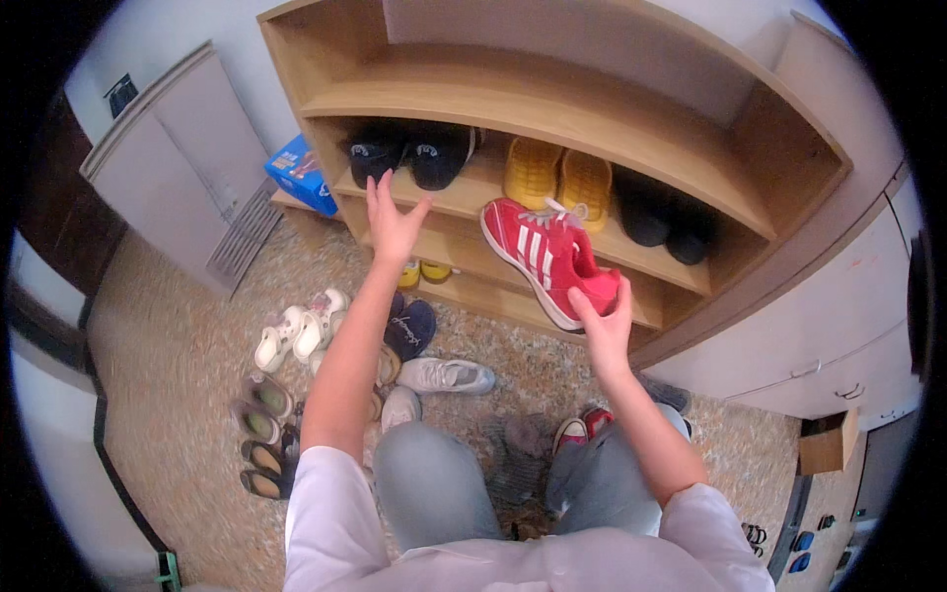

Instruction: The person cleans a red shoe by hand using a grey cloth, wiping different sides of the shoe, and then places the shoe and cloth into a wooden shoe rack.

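Note:
My right hand grips a red sneaker with white stripes by its heel, its toe pointing up and left. The sneaker is held in front of a wooden shoe rack. With fingers spread, my left hand reaches towards a pair of black shoes on the middle shelf; whether a fingertip touches them I cannot tell. Yellow slip-on shoes stand on that same shelf, just behind the red sneaker's toe. Further right, dark shoes sit in shadow.
White clogs, grey-white sneakers, navy shoes and black flats lie on the patterned floor to my left. Yellow shoes rest on the lower shelf. A blue box stands left of the rack; white cabinets stand right.

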Action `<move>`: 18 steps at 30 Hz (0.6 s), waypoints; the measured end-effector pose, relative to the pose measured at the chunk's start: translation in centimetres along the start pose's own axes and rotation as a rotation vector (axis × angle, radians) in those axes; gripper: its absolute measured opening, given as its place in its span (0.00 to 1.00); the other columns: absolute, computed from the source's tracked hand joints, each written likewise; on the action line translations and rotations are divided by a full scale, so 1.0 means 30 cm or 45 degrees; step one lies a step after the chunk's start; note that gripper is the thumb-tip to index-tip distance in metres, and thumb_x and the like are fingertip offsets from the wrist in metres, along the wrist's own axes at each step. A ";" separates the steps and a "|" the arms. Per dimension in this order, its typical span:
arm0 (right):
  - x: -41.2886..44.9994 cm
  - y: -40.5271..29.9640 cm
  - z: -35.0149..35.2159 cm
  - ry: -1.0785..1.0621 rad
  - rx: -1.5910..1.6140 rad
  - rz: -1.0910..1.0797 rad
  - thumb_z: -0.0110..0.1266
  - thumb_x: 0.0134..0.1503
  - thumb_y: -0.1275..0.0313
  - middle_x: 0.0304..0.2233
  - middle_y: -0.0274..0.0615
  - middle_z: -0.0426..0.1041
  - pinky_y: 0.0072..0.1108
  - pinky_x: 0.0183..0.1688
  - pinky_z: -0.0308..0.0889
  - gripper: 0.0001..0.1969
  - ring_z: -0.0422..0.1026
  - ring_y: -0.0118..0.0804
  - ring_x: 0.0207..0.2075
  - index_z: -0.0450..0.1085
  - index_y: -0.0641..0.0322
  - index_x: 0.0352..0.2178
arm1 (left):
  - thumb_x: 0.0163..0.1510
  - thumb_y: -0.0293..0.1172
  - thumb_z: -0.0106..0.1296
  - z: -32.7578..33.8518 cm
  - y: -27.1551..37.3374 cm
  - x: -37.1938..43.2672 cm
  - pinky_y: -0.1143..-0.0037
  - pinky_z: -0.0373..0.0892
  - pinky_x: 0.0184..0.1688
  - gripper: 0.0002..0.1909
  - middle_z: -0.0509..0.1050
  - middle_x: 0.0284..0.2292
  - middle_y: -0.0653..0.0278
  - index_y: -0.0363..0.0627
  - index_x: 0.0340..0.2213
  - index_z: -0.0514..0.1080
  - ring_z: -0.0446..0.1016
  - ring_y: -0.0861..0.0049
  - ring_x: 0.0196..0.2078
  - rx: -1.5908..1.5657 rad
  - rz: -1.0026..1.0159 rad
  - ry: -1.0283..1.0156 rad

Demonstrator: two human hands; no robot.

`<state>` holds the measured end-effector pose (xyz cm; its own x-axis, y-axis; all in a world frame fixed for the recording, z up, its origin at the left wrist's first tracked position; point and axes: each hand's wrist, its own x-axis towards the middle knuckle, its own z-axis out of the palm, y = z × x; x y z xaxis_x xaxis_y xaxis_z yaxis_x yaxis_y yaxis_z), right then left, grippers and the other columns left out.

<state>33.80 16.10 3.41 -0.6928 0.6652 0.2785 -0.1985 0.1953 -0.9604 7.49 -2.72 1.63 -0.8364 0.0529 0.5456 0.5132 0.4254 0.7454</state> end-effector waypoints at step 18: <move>-0.006 0.010 0.148 0.082 0.172 0.044 0.64 0.44 0.71 0.41 0.45 0.66 0.22 0.46 0.63 0.32 0.66 0.31 0.42 0.54 0.67 0.47 | 0.29 0.49 0.68 -0.057 -0.259 0.350 0.64 0.56 0.54 0.54 0.55 0.51 0.43 0.38 0.52 0.51 0.58 0.55 0.54 0.432 -0.217 0.196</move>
<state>30.79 12.82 3.05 -0.6559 0.7153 0.2410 -0.2697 0.0760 -0.9599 -4.95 -7.02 2.23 -0.8521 -0.1692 0.4953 0.2554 0.6917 0.6755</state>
